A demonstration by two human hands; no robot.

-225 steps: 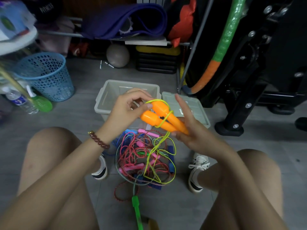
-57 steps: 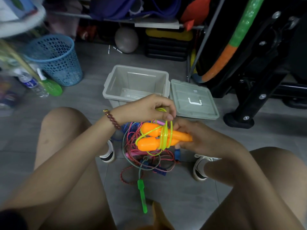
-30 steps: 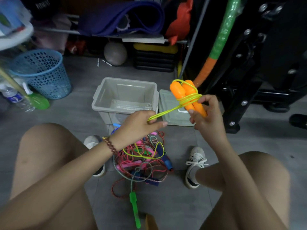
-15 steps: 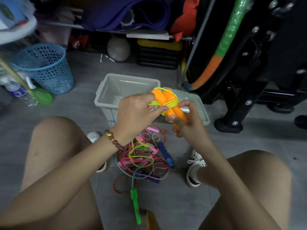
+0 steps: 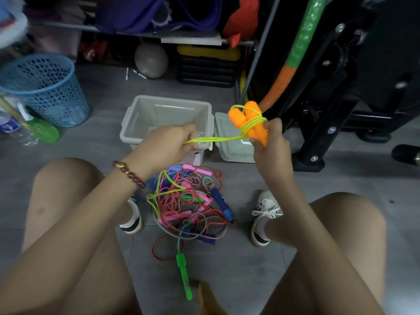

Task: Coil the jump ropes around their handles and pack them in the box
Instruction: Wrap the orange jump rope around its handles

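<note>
My right hand (image 5: 269, 142) grips two orange handles (image 5: 248, 120) upright, with several turns of yellow-green rope (image 5: 213, 139) coiled round them. My left hand (image 5: 166, 144) pinches that rope and holds it taut to the left, over the front of the grey open box (image 5: 167, 103). The rope's slack drops to a tangled pile of jump ropes (image 5: 191, 205) on the floor between my feet, with pink and blue handles in it. A green handle (image 5: 183, 275) lies below the pile.
The box's grey lid (image 5: 229, 142) lies on the floor right of the box. A blue mesh basket (image 5: 43, 87) and a green spray bottle (image 5: 39, 129) stand at left. Black gym equipment (image 5: 336, 87) fills the right; a cluttered shelf runs along the back.
My hands have moved apart: the right one raised the handles to the right, the left one pulled the rope out taut to the left.
</note>
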